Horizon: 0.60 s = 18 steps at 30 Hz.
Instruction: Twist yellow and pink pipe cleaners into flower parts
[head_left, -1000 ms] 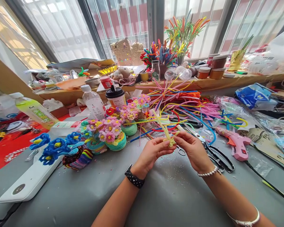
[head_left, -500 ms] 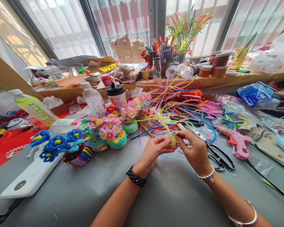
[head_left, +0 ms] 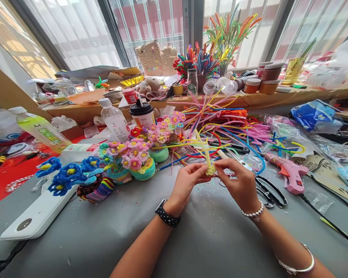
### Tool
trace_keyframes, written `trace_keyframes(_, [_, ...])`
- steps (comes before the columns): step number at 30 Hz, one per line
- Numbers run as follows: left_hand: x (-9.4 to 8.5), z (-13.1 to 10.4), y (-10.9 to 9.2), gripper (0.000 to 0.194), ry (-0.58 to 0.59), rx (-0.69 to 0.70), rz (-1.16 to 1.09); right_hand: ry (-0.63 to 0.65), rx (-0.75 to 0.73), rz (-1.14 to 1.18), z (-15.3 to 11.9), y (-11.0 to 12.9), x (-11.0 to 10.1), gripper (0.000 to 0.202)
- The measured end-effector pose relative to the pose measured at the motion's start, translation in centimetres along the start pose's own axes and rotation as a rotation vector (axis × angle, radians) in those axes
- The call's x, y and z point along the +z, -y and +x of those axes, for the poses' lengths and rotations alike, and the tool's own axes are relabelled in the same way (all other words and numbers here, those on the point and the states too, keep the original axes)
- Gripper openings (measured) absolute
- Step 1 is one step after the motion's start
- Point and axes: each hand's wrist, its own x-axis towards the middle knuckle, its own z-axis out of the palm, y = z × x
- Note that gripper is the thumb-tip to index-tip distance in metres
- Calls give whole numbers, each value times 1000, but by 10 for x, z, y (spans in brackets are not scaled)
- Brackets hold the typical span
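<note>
A small pale-yellow pipe-cleaner piece [head_left: 210, 170] is held between my two hands above the grey table, its long stems pointing up and away. My left hand [head_left: 188, 185] pinches its left side between thumb and fingers. From the right, my right hand [head_left: 239, 181] grips the other side with thumb and forefinger. Black-handled scissors [head_left: 268, 193] lie just beyond my right wrist. Left of my hands stand pink pipe-cleaner flowers [head_left: 135, 155] in a turquoise-and-yellow pot. Glitter specks are scattered on the table beneath my fingers.
Loose pipe cleaners [head_left: 229, 119] are heaped behind my hands. A pink glue gun [head_left: 292, 175] lies at the right. Blue flowers [head_left: 71, 173], a white power bank [head_left: 37, 216], a lidded cup [head_left: 142, 116] and bottles, one of them clear [head_left: 114, 121], occupy the left.
The yellow piece has shifted slightly left and its stems now point more upright. Both hands keep hold of it, with small changes in finger position.
</note>
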Motion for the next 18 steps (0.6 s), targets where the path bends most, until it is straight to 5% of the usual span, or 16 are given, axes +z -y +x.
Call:
trace_keyframes(8, [1, 0, 1, 29, -63, 51, 34, 81, -223, -152, 2, -9, -2, 15])
trace_keyframes(18, [3, -3, -1, 28, -2, 8, -3, 93, -199, -133, 1, -5, -1, 13])
